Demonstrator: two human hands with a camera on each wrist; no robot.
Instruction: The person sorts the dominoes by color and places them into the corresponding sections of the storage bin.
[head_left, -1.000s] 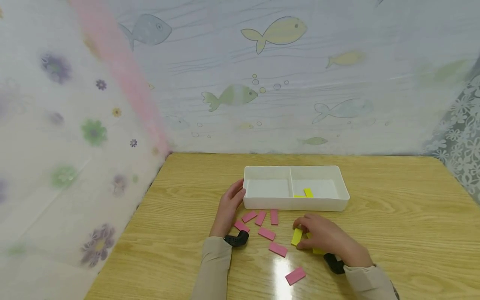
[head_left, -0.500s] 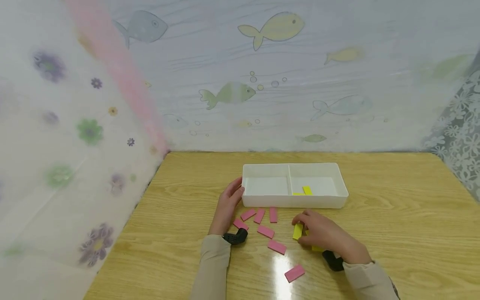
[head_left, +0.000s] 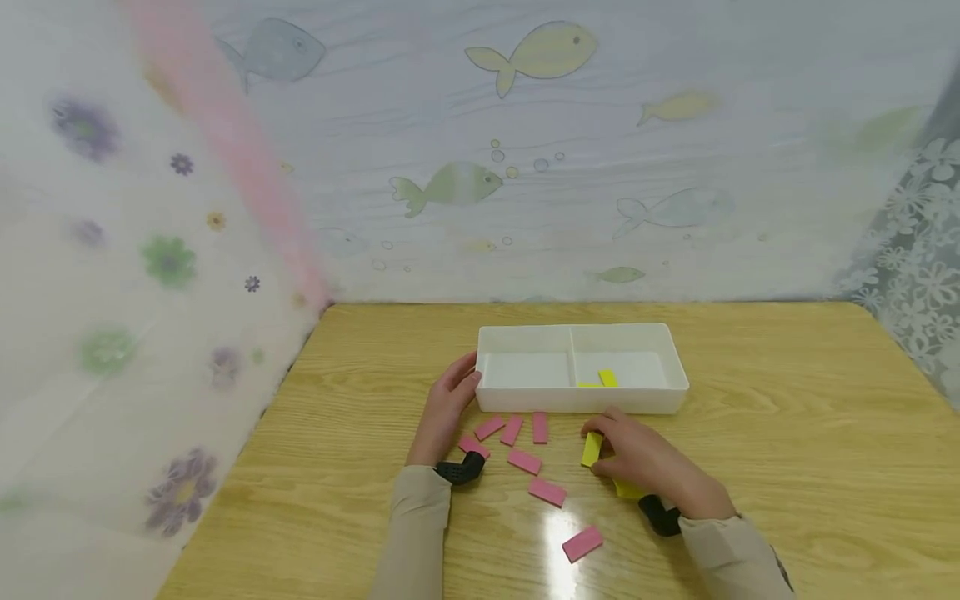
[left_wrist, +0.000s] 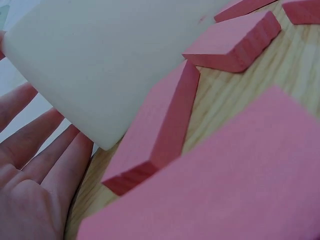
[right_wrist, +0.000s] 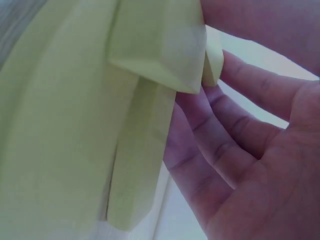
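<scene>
Seven pink rectangular blocks [head_left: 547, 492] lie on the light wood-grain counter [head_left: 787, 433], from bottom centre to mid-frame. Lower right of centre, the right hand [head_left: 652, 467] pinches one yellow rectangular block [head_left: 592, 450] between thumb and fingers; clearance from the counter cannot be told. Since half a second ago, hand and block have shifted slightly up the frame; judged from this, the grasp is established. Further yellow pieces [head_left: 628, 490] are partly hidden beneath that hand. Left of centre, the left hand [head_left: 444, 408] rests, fingers extended, against the left end of the white two-compartment tray [head_left: 581, 402]. The tray's near wall separates the pinched block from yellow blocks [head_left: 608, 378] in the right compartment. Behind: a fish-printed sheet [head_left: 547, 267].
</scene>
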